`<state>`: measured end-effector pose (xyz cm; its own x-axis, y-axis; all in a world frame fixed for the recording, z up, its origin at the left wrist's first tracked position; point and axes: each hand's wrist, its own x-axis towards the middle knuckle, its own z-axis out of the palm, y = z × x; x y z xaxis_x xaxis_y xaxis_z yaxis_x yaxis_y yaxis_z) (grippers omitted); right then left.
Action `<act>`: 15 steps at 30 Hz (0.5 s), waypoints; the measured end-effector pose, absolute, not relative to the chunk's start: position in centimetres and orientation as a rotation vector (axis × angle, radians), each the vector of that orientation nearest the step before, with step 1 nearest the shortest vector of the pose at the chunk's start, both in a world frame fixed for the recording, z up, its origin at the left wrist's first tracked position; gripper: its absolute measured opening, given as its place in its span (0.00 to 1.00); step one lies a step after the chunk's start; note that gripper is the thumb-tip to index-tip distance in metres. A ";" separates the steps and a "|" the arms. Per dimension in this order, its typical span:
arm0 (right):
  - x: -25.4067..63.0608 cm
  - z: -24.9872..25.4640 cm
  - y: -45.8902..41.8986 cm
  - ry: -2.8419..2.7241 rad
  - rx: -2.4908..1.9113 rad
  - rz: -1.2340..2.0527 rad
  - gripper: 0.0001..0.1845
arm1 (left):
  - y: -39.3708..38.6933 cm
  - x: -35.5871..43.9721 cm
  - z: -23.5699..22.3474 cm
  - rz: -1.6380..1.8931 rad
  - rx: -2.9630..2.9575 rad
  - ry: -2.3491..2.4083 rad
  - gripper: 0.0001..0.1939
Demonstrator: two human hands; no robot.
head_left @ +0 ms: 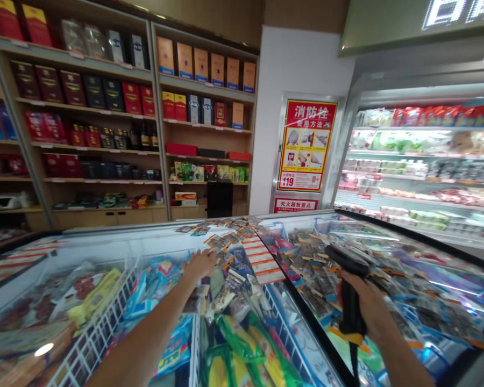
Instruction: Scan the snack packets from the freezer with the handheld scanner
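Observation:
My right hand [363, 301] is wrapped round the black grip of a barcode scanner [350, 312], whose head points forward and to the left. Beneath it, small packets [306, 269] with orange and blue edges lie heaped in the right side of the chest freezer. My left hand [200, 263] is stretched out, fingers apart, over the left side. More small packets [228, 239] lie just beyond its fingertips; whether it touches any is unclear. Near it are blue patterned bags [157, 282] and wrapped ice creams [229, 293]. Green and yellow corn-like packs [242, 344] fill the nearer basket.
White wire dividers [94, 328] split the freezer. A black-edged sliding lid frame [302, 306] with a striped label [262, 260] runs between my arms. Shelves of boxed bottles [100, 94] stand behind, a fire-hydrant poster [306, 145] mid-wall, and a lit fridge [423, 161] at right.

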<state>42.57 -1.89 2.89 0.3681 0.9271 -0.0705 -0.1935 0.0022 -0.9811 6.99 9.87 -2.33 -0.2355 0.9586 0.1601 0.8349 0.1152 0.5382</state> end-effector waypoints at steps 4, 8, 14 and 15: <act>42.3 2.5 -1.7 -0.742 -1.251 1.020 0.13 | 10.2 10.0 -0.3 1.128 1.648 1.881 0.16; 41.4 2.2 -1.8 -0.774 -1.225 1.047 0.14 | 7.4 6.9 2.6 0.749 1.899 1.749 0.21; 40.7 2.0 -1.5 -0.826 -1.220 1.108 0.14 | 2.4 5.7 1.8 0.178 2.220 1.726 0.21; 40.7 2.0 -1.4 -0.820 -1.214 1.113 0.14 | 2.4 6.7 1.3 0.206 2.234 1.737 0.19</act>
<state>40.69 -1.45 1.97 0.2853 0.9555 -0.0752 -0.2108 -0.0139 -0.9774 6.72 2.40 1.29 0.2572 0.9637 -0.0715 0.9203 -0.2217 0.3224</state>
